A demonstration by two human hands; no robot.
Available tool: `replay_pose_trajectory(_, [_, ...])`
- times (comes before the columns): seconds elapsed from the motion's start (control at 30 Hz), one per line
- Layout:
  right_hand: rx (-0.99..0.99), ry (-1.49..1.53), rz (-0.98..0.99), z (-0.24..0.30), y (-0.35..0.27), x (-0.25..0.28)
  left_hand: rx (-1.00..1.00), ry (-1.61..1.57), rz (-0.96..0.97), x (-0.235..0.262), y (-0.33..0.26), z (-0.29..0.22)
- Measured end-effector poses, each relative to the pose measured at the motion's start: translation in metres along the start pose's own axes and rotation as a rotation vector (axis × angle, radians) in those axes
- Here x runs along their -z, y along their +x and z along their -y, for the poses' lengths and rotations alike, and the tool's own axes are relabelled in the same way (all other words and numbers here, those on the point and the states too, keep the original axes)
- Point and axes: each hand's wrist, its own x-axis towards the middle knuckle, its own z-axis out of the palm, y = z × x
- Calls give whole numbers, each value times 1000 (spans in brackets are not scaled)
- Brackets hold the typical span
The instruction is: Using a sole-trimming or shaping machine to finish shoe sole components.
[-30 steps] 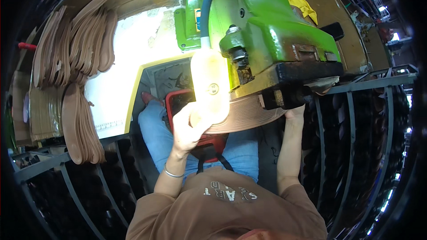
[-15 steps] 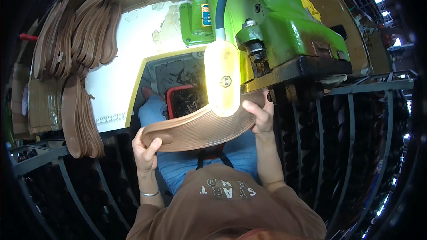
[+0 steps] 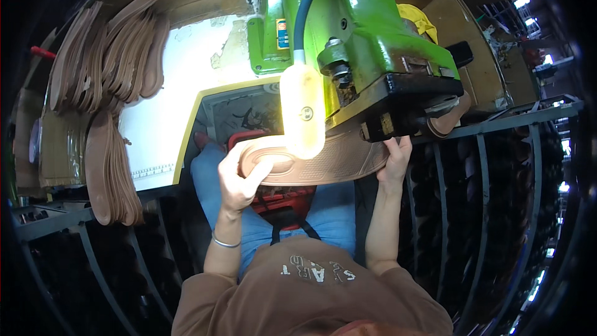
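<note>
A long brown shoe sole [image 3: 336, 169] with a ridged, patterned face is stretched between my two hands. My left hand [image 3: 241, 180] pinches its rounded left end, thumb on the patterned face. At the other end, my right hand [image 3: 396, 158] grips the sole close under the black head of the green machine [image 3: 398, 43]. The sole's far edge passes beneath this head, and its contact with the machine is hidden. A glowing lamp [image 3: 303, 112] hangs in front and covers part of the sole.
Stacks of brown soles [image 3: 112, 168] lie on the white table [image 3: 161, 118] at the left, some overhanging its front edge. A red bin [image 3: 239, 138] stands below the table cutout. Another sole [image 3: 444, 123] sits right of the machine head. Metal rails [image 3: 516, 123] flank me.
Both hands have moved right, carrying the sole toward the machine head, and its right end now lies beneath it. My left hand has also risen a little. The view has shifted slightly.
</note>
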Motion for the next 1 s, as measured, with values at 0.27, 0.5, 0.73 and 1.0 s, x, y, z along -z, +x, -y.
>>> replay_pose_trajectory(0.27, [-104,21,167,-14,-26,-35,90,-60,-161,55,-31,0])
replay_pose_trajectory(0.5, [-130,-90,335,-17,-38,-66,172,-78,-206,94,-71,1])
replay_pose_trajectory(0.73, [-31,-101,178,-15,-24,-23,84,154,-67,55,-40,-3])
replay_pose_trajectory(1.0, [-49,-3,57,8,-3,2,-30,132,73,6,10,-23])
